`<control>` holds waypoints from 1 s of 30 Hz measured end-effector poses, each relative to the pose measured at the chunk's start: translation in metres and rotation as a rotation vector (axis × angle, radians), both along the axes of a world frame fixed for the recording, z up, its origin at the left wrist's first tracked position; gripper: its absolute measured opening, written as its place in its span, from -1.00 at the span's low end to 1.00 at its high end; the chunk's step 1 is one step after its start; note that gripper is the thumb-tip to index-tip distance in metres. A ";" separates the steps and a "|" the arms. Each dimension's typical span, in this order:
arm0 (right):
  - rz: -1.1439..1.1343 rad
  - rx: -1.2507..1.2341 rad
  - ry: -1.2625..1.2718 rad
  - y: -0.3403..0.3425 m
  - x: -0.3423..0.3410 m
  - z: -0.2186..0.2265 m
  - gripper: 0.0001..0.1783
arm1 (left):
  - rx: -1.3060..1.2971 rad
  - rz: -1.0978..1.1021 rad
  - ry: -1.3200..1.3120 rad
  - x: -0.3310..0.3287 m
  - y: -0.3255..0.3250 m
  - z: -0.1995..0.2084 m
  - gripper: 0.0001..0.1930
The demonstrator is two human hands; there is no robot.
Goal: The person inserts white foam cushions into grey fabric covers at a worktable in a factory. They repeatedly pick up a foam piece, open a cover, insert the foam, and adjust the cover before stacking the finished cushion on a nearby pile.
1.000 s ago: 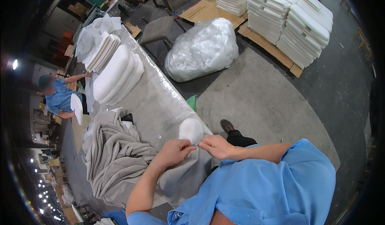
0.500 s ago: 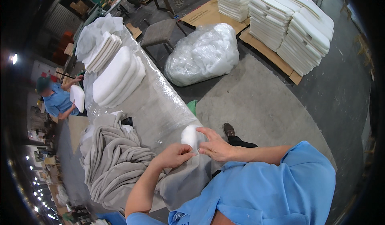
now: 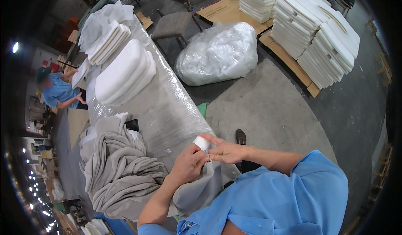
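Observation:
At the table's near corner, a piece of grey fabric hangs over the edge in front of my body. A rounded white padding piece pokes out of the fabric's upper end, its lower part hidden. My left hand is closed, pinching the fabric edge just below the padding. Close against it, my right hand pinches the same edge with thumb and curled fingers, while its index finger stretches along the padding's side. To the left lies a heaped pile of grey fabric covers.
White cushion pads lie farther up the plastic-covered table, with a dark phone by the fabric pile. Beyond stand a chair, a clear bag and stacked white pads. A co-worker handles a pad at left.
My left hand has moved up and right, nearer my right hand, and less white padding shows. The co-worker's pad has moved up toward the table. The whole view has shifted slightly.

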State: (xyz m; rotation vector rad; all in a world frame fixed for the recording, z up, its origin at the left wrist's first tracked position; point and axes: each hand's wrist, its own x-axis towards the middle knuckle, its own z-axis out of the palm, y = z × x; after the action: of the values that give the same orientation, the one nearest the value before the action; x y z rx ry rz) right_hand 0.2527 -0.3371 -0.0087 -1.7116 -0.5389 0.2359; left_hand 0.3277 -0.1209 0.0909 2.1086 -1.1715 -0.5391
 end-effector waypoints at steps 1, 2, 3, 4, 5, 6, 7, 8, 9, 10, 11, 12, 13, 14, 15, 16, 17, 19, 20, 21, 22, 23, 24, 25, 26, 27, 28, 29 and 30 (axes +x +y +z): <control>0.008 -0.009 0.014 0.000 0.003 0.000 -0.62 | 0.019 0.008 0.006 0.002 0.001 -0.002 -0.84; -0.003 -0.013 -0.003 0.001 0.007 0.001 -0.62 | 0.039 0.016 0.012 0.003 0.003 -0.003 -0.85; -0.016 -0.018 -0.025 0.002 0.010 -0.001 -0.63 | 0.056 0.023 0.014 0.005 0.004 -0.004 -0.87; -0.029 -0.023 -0.046 0.003 0.013 -0.002 -0.63 | 0.083 0.080 0.050 0.006 0.006 -0.004 -0.89; -0.069 -0.020 -0.030 0.005 0.013 -0.004 -0.63 | 0.110 0.135 0.087 0.005 0.007 -0.005 -0.90; -0.103 -0.016 -0.013 0.008 0.012 -0.003 -0.63 | 0.138 0.196 0.125 0.003 0.008 -0.006 -0.91; -0.139 -0.013 0.004 0.010 0.011 -0.002 -0.63 | 0.121 0.235 0.110 0.000 0.008 -0.009 -0.91; -0.188 0.017 0.019 0.013 0.009 -0.001 -0.63 | 0.103 0.271 0.094 -0.002 0.007 -0.013 -0.91; -0.244 0.044 0.032 0.012 0.008 -0.001 -0.63 | 0.081 0.300 0.075 -0.002 0.004 -0.016 -0.90; -0.304 0.070 0.044 0.012 0.007 0.000 -0.64 | 0.103 0.258 -0.033 -0.002 0.003 -0.017 -0.90; -0.328 0.107 0.053 0.016 0.004 0.001 -0.64 | 0.124 0.213 -0.143 -0.004 0.002 -0.018 -0.89; -0.369 0.131 0.053 0.018 0.002 -0.003 -0.65 | 0.126 0.153 -0.258 -0.002 -0.006 -0.021 -0.88; -0.422 0.148 0.052 0.017 -0.001 -0.009 -0.65 | 0.153 0.155 -0.274 -0.001 -0.012 -0.024 -0.86; -0.452 0.163 0.036 0.017 -0.003 -0.017 -0.68 | 0.175 0.149 -0.291 -0.002 -0.015 -0.026 -0.84; -0.444 0.153 0.083 0.016 -0.003 -0.020 -0.70 | 0.190 0.142 -0.310 -0.002 -0.018 -0.028 -0.81; -0.434 0.147 0.128 0.015 -0.002 -0.023 -0.71 | 0.182 0.145 -0.279 -0.001 -0.022 -0.028 -0.83; -0.472 0.179 0.159 0.014 -0.004 -0.025 -0.70 | 0.179 0.147 -0.248 0.001 -0.025 -0.029 -0.83; -0.523 0.265 0.215 0.017 -0.005 -0.031 -0.66 | 0.141 0.180 -0.062 0.009 -0.030 -0.040 -0.82; -0.552 0.288 0.244 0.014 -0.007 -0.035 -0.62 | 0.130 0.197 0.034 0.012 -0.034 -0.045 -0.81; -0.575 0.311 0.278 0.011 -0.008 -0.041 -0.57 | 0.116 0.209 0.096 0.015 -0.039 -0.053 -0.81; -0.594 0.338 0.312 0.009 -0.010 -0.046 -0.52 | 0.106 0.224 0.158 0.018 -0.045 -0.060 -0.80; -0.611 0.350 0.301 0.007 -0.010 -0.051 -0.50 | 0.097 0.240 0.221 0.020 -0.049 -0.069 -0.79; -0.629 0.387 0.342 0.006 -0.012 -0.055 -0.51 | 0.073 0.240 0.309 0.023 -0.051 -0.079 -0.78; -0.638 0.424 0.380 0.006 -0.013 -0.057 -0.52 | 0.046 0.246 0.393 0.026 -0.051 -0.090 -0.78; -0.646 0.460 0.418 0.004 -0.012 -0.059 -0.52 | 0.020 0.252 0.478 0.029 -0.051 -0.100 -0.77; -0.642 0.489 0.461 0.000 -0.012 -0.059 -0.54 | 0.028 0.250 0.505 0.032 -0.054 -0.102 -0.77; -0.636 0.518 0.504 -0.003 -0.012 -0.058 -0.56 | 0.036 0.248 0.532 0.033 -0.054 -0.104 -0.77; -0.629 0.548 0.548 -0.005 -0.013 -0.058 -0.58 | 0.044 0.248 0.559 0.034 -0.057 -0.107 -0.77; -0.608 0.580 0.588 -0.006 -0.011 -0.057 -0.59 | 0.032 0.246 0.580 0.035 -0.054 -0.113 -0.77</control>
State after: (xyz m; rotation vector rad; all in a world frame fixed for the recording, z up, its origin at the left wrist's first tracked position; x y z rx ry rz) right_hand 0.2414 -0.3426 -0.0653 -1.0909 0.3332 0.1141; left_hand 0.3624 -0.1753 -0.0216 1.8927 -0.5707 -0.9708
